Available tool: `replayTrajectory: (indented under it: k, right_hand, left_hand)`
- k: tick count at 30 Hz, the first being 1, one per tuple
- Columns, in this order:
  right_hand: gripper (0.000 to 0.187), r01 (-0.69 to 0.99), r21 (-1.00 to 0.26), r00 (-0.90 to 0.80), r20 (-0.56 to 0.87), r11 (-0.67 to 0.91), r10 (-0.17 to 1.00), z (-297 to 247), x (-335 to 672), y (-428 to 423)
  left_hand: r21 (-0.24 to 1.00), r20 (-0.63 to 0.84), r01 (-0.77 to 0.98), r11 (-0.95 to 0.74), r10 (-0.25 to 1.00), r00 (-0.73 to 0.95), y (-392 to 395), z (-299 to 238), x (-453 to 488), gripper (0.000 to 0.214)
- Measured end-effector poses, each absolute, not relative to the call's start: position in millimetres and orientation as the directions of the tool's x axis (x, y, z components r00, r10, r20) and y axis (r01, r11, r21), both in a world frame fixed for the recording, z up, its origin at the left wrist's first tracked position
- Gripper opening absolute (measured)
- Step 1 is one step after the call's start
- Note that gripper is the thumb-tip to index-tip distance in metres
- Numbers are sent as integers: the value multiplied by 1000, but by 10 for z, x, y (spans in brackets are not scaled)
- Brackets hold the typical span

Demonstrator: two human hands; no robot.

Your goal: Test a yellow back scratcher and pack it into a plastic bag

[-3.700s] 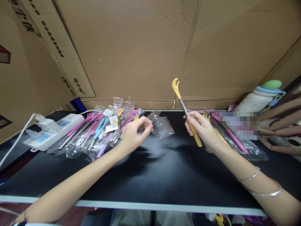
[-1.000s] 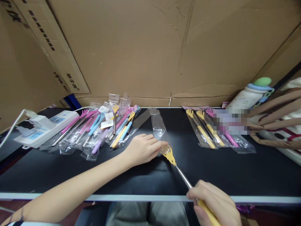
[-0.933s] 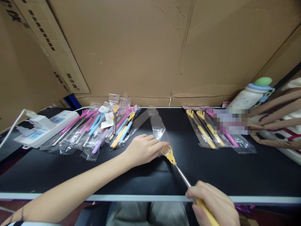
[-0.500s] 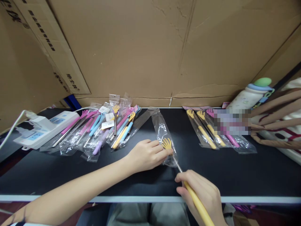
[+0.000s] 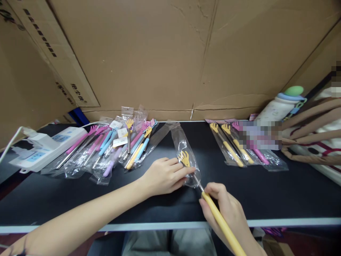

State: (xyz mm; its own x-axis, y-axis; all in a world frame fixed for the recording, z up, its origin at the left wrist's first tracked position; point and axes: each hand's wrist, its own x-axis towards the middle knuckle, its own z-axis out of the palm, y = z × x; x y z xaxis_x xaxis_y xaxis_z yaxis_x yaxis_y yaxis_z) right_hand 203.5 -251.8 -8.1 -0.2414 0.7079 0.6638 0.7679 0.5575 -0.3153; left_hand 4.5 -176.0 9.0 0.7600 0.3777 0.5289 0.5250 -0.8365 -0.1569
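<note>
The right hand (image 5: 226, 209) is closed around the yellow handle of a back scratcher (image 5: 213, 213). It holds the handle low and tilted, so the little yellow claw end points away from the body and into a clear bag (image 5: 186, 153). The claw is already inside the bag, just past the fingers. The handle sticks out toward the person.

The left hand (image 5: 165, 176) lies just left of the right hand. Its fingers (image 5: 183, 172) pinch the open end of the bag and press it flat on the black table (image 5: 266, 195), likely so the bag does not slide while the scratcher goes in.

Further left of the left hand is a heap of bagged scratchers (image 5: 119, 142) in pink, blue, purple and yellow. Past that heap is a white power strip (image 5: 45, 149) with its cord. To the right of the right hand, well apart, lie a few more bagged scratchers (image 5: 234, 145), yellow and pink. Beyond them is a bottle with a green top (image 5: 282, 106), and a striped bag sits beside it. A big cardboard wall (image 5: 160, 53) stands behind everything.

Nothing lies between the hands and the bag. The table in front of the bag is bare.
</note>
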Motion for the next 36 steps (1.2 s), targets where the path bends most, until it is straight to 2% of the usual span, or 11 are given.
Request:
replayTrajectory:
  k: [7, 12, 16, 19, 24, 28, 36]
  right_hand:
    - [6, 804, -226, -273, 681, 550, 679, -147, 2055, -2499]
    - [2, 812, -254, -302, 587, 525, 751, -112, 2037, -2519]
    - [24, 811, -222, -360, 539, 541, 761, -58, 2007, -2561]
    - [22, 821, -189, -342, 592, 538, 730, -57, 1990, -2570]
    - [2, 852, -176, -242, 702, 493, 670, -120, 1996, -2540]
    - [7, 836, -204, -220, 725, 509, 652, -142, 2003, -2525]
    - [8, 762, -290, -231, 713, 578, 662, -138, 2010, -2589]
  left_hand:
    - [-182, 559, 512, -840, 340, 756, -1756, 76, 54, 23]
    - [-193, 536, 511, -838, 346, 770, -1764, 61, 49, 25]
    - [-174, 529, 510, -843, 357, 770, -1765, 74, 48, 25]
    - [-174, 528, 510, -842, 357, 770, -1763, 76, 50, 25]
    - [-198, 547, 528, -826, 354, 759, -1756, 39, 56, 19]
    - [-215, 589, 518, -828, 313, 745, -1755, 26, 65, 12]
    - [-286, 635, 480, -829, 211, 743, -1773, 100, 71, 12]
